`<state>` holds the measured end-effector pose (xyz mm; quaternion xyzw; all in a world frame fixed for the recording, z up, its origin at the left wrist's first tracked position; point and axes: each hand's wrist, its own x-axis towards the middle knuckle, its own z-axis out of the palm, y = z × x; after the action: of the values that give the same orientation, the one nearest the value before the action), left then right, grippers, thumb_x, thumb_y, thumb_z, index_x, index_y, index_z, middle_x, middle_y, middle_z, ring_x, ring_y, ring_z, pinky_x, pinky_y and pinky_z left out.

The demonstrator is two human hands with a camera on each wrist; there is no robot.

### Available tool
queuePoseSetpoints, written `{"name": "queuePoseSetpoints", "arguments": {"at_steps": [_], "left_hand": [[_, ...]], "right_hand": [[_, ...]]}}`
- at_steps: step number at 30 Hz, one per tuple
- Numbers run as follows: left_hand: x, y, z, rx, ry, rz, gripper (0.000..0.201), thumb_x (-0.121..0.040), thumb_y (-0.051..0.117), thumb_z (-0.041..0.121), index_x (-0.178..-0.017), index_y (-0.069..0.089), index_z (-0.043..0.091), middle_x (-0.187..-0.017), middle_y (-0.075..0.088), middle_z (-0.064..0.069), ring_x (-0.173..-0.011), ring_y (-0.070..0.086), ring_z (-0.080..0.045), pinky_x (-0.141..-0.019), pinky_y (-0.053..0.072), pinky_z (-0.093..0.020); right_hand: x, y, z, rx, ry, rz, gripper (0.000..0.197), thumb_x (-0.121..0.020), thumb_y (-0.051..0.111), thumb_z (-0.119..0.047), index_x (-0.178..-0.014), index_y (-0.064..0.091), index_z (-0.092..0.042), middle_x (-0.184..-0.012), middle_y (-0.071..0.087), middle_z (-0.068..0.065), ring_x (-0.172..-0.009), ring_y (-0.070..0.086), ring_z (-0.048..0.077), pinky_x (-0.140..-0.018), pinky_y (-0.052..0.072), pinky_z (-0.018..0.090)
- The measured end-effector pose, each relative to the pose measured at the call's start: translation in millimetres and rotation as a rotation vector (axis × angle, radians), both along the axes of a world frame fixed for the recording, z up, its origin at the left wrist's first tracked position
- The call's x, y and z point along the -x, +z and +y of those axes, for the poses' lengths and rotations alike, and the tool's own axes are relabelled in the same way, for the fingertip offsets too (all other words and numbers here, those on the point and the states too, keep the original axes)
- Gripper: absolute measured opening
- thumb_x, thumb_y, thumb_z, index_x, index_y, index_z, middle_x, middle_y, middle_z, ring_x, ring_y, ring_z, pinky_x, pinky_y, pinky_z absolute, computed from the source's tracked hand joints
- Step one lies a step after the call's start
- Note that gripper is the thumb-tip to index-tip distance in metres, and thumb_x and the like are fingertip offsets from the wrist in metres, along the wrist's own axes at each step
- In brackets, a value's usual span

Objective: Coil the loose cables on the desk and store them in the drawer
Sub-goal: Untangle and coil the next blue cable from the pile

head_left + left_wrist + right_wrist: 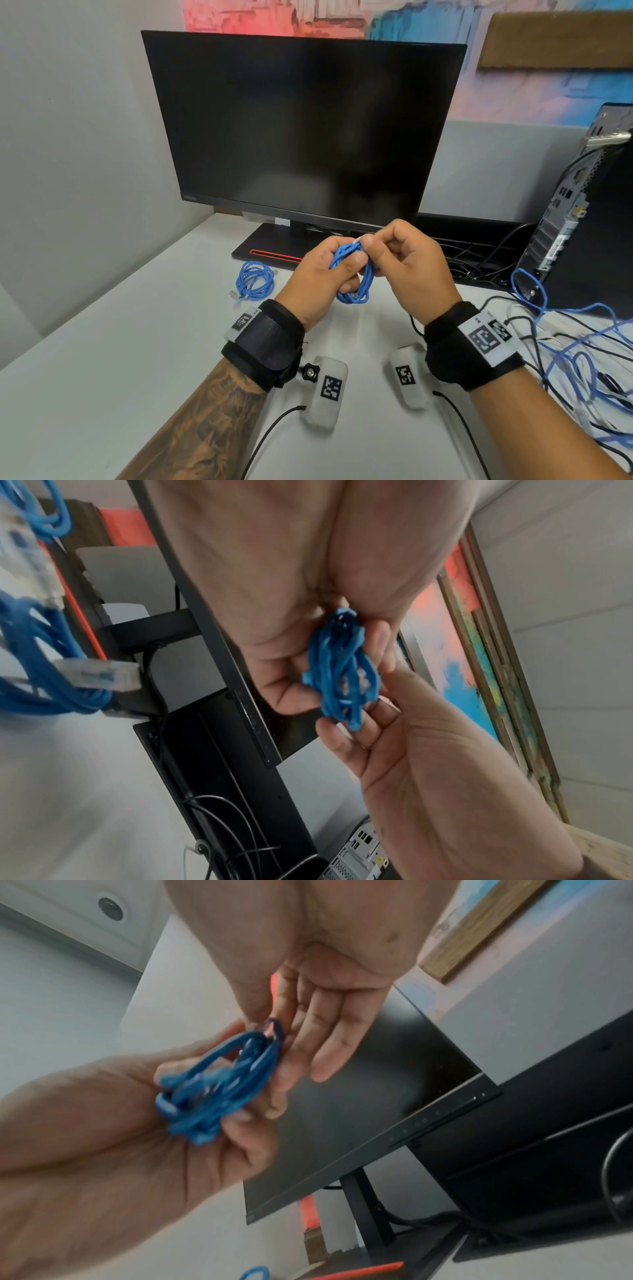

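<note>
Holding a small blue network cable coil [352, 274] in the air above the middle of the tabletop [102, 342], we have our left hand [318, 274] curled around the bundled loops while our right hand [407, 263] pinches the cable's clear plug end [356, 240] between thumb and forefinger, apparently tucking it around the bundle to lock it. A second blue cable, already coiled [255, 281], lies toward the far left of the tabletop, in front of the monitor base [270, 251]; a tangle of loose blue and black cables [582, 349] sprawls along the right edge, beside the computer tower [582, 212]. No drawer shows in any view.

In our judgement, the weak point is the tuck. The loops look stiff and springy, and the wrist views show them crossing unevenly in our grip, so if the right hand lets the plug go before the end is wedged, the coil could spring open and have to be wound again. Pulling the end too hard could instead cinch the loops into a knot or kink the cable near the plug. Loosening the left hand to shift its grip risks dropping loops. Setting the bundle down near the right edge would invite it to snag in the loose tangle there. Most of the job, we reckon, lies ahead: that tangle is uncoiled and nothing is stored.
</note>
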<state>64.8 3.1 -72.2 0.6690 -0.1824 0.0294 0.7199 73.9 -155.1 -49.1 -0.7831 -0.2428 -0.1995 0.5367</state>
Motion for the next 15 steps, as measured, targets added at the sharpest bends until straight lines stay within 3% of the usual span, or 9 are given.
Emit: {"name": "queuePoseSetpoints", "arguments": {"at_steps": [3,9,15], "left_hand": [[0,3,4,-0.04,-0.014,-0.014,0.024,-0.103,0.051,0.016,-0.122,0.051,0.001,-0.082,0.053,-0.007,-0.055,0.041,-0.007,-0.058,0.045,-0.021],[3,6,9,-0.157,-0.045,-0.029,0.032,-0.099,0.059,0.009,-0.13,0.054,0.012,-0.088,0.059,0.0,-0.061,0.051,-0.005,-0.068,0.049,-0.024],[8,12,10,-0.171,-0.03,-0.062,0.032,-0.096,0.062,0.008,-0.128,0.06,0.014,-0.09,0.066,0.004,-0.063,0.056,-0.007,-0.07,0.053,-0.023]], "right_hand": [[0,8,-9,0.074,0.104,0.062,0.012,-0.096,0.062,-0.018,-0.093,0.062,-0.007,-0.081,0.072,0.002,-0.075,0.07,0.014,-0.063,0.058,0.024],[-6,10,-19,0.088,0.119,0.11,0.015,-0.094,0.064,-0.015,-0.088,0.06,-0.003,-0.077,0.073,0.0,-0.072,0.071,0.015,-0.064,0.059,0.025],[-4,10,-19,-0.049,0.145,0.288,0.018,-0.096,0.06,-0.016,-0.087,0.058,0.0,-0.087,0.074,0.018,-0.079,0.075,0.027,-0.068,0.061,0.028]]}}
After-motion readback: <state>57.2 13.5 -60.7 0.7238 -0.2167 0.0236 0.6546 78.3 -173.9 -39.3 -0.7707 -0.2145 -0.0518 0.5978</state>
